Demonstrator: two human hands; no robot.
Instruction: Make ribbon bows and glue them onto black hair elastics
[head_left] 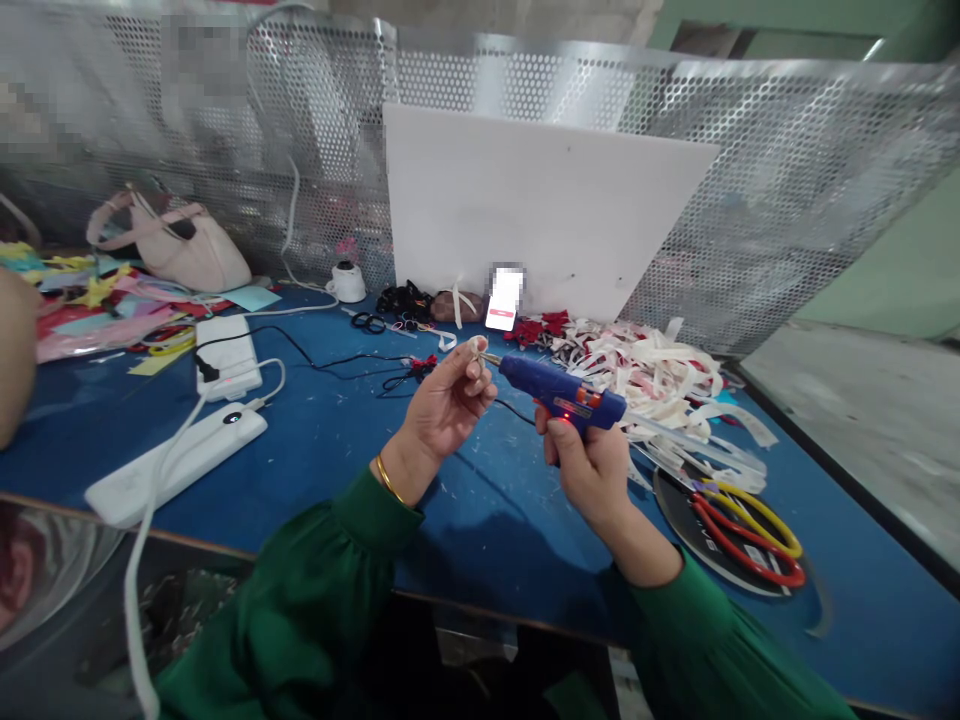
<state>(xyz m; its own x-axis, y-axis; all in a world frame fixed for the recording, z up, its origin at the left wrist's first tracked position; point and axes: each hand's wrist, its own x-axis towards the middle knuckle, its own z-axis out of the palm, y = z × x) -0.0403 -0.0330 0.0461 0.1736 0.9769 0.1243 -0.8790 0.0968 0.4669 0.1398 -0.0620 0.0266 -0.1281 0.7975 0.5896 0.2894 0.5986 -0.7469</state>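
Note:
My right hand [589,460] is wrapped round the handle of a blue hot glue gun [551,388], which has a small red light lit. A clear glue stick [694,447] sticks out of its back end. The nozzle points left, to the fingertips of my left hand [448,398]. Those fingers are pinched on a small whitish piece [477,350], too small to name. Whether the nozzle touches the piece I cannot tell. Both hands are raised above the blue table [360,440].
Cream and red ribbon pieces [652,365] are heaped at the right, near red-and-yellow-handled scissors [750,530] on a black disc. A lit phone [504,300] leans on a white board [540,200]. White power strips [187,465] with cables lie left. Someone's arm [15,350] shows at the left edge.

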